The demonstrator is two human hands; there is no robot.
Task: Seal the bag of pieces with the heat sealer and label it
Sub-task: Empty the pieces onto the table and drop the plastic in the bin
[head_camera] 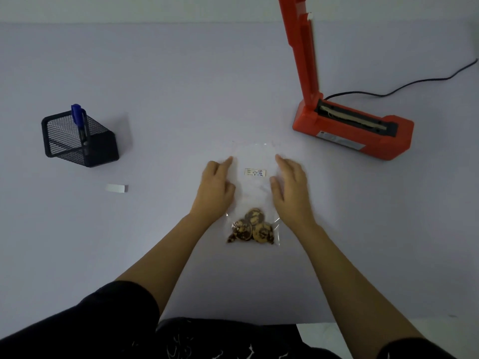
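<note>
A clear bag (pixel 255 193) of cookies (pixel 252 228) lies flat on the pale surface (pixel 168 86), a small label (pixel 254 172) stuck on it. The left hand (pixel 216 186) and right hand (pixel 289 183) rest at its sides, fingers (pixel 280 160) loosely spread, gripping nothing. The orange sealer (pixel 352 125) stands open, far right.

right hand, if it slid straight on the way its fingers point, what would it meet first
Probably nothing. The right hand points up the table past the clear plastic bag's top edge; the orange heat sealer sits off to its right.

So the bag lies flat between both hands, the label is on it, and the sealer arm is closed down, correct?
Not quite: the head view shows the sealer arm raised, not closed. The bag does lie flat between the left hand and right hand, with the label on it.
</note>
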